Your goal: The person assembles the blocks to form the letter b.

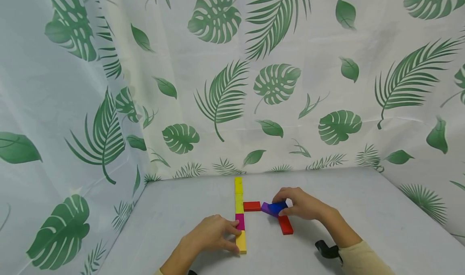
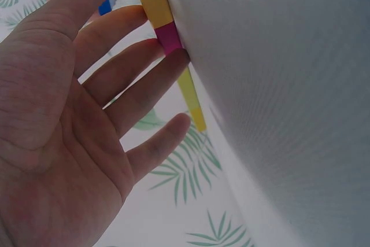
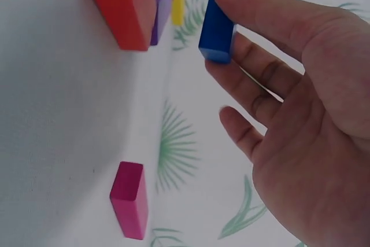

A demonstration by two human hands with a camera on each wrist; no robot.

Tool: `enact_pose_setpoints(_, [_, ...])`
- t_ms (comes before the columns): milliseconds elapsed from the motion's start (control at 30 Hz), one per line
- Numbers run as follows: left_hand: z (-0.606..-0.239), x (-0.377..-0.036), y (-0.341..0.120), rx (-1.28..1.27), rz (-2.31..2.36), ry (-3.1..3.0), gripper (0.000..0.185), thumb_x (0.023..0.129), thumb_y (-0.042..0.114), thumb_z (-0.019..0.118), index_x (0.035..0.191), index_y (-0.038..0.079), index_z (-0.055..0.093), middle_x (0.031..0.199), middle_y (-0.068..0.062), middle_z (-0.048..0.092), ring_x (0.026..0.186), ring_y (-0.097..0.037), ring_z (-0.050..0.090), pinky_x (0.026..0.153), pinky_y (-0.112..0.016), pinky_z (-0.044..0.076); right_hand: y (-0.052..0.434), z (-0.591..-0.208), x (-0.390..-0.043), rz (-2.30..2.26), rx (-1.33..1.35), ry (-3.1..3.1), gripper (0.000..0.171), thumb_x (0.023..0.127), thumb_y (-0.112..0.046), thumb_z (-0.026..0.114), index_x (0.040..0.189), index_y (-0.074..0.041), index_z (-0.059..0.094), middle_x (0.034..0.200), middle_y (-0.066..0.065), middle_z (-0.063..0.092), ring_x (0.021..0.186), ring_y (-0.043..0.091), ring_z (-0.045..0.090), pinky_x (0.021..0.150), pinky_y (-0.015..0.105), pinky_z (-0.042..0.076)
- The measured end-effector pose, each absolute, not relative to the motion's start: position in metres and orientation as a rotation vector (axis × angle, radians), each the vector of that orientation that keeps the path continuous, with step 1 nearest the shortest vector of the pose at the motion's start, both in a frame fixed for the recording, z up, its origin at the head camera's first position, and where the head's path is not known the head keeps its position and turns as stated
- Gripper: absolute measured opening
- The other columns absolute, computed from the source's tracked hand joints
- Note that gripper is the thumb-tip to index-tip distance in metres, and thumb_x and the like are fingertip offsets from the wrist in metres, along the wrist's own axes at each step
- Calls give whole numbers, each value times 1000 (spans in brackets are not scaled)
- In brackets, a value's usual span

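Note:
A straight row of blocks runs away from me on the table: an orange-yellow block (image 1: pixel 241 243) nearest, then a magenta block (image 1: pixel 240 221), then yellow blocks (image 1: pixel 238 193). My left hand (image 1: pixel 215 235) lies along the row's left side, fairly straight fingers touching the orange-yellow and magenta blocks. With thumb and fingers my right hand (image 1: pixel 303 204) pinches a blue block (image 3: pixel 222 21), held clear of the table. Below it in the head view lies a slanted purple block (image 1: pixel 268 210), between one red block (image 1: pixel 252 206) beside the row and another red block (image 1: pixel 285 225) closer to me.
A separate pink block (image 3: pixel 132 201) shows in the right wrist view, apart from the others. The white tabletop (image 1: pixel 174 202) meets a leaf-patterned curtain (image 1: pixel 232 105) at the back and sides. A black wrist device (image 1: pixel 327 250) sits by the right sleeve.

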State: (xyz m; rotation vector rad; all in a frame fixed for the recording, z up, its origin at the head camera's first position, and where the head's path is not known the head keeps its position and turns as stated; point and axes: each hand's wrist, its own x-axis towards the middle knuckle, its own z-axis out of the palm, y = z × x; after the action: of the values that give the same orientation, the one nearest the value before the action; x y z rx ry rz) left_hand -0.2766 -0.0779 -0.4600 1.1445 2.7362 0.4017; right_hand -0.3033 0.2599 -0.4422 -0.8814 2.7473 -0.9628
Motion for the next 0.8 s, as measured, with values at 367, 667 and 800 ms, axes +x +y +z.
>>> enact_pose_setpoints(367, [-460, -276, -77, 1097, 402, 2724, 55, 66, 66, 73, 114, 41, 68, 127, 17, 59, 119, -7, 55, 98, -37, 45, 243, -433, -290, -881, -869, 2686, 32, 81, -28, 78, 111, -29, 70, 103, -17, 61, 104, 13, 55, 83, 40, 54])
enact_pose_setpoints(667, [-460, -276, -77, 1112, 398, 2727, 54, 67, 66, 73, 114, 40, 68, 127, 17, 59, 120, -7, 55, 99, -38, 45, 234, -435, -287, -850, -903, 2608, 27, 81, -27, 78, 106, -33, 69, 99, -16, 62, 100, 9, 56, 87, 42, 52])
enact_pose_setpoints(800, [-459, -276, -77, 1128, 405, 2730, 53, 67, 64, 74, 114, 39, 69, 127, 15, 59, 121, -8, 54, 99, -38, 45, 231, -437, -286, -833, -940, 2599, 27, 80, -27, 78, 105, -32, 69, 99, -15, 63, 98, 8, 56, 88, 42, 51])
